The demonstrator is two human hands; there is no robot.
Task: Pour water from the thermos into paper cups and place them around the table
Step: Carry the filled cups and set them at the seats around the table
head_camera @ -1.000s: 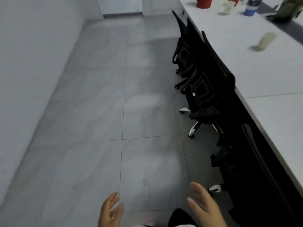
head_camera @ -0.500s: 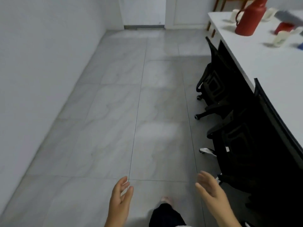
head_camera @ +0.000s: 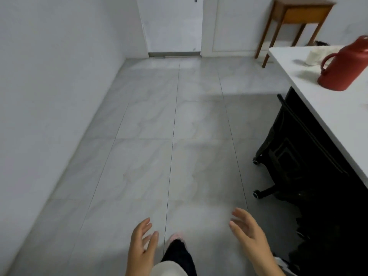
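The red thermos (head_camera: 343,66) stood upright near the edge of the white surface (head_camera: 328,108) at about two o'clock in our view, handle turned toward us, well apart from both hands. Just behind it at one o'clock sat a pale shape that we took for a paper cup (head_camera: 313,57), though blur kept us from being sure, and we could not see inside either vessel.

We judged the main risk to be the thermos's place close to the rim: a hurried reach while walking could knock it off, or tip it onto the cup. A black wheeled chair (head_camera: 294,156) tucked under the surface at three o'clock could catch a foot.

Our left hand (head_camera: 142,244) at six o'clock and right hand (head_camera: 251,234) at five o'clock hung over the tiled floor (head_camera: 159,136), fingers loosely spread and grasping nothing.
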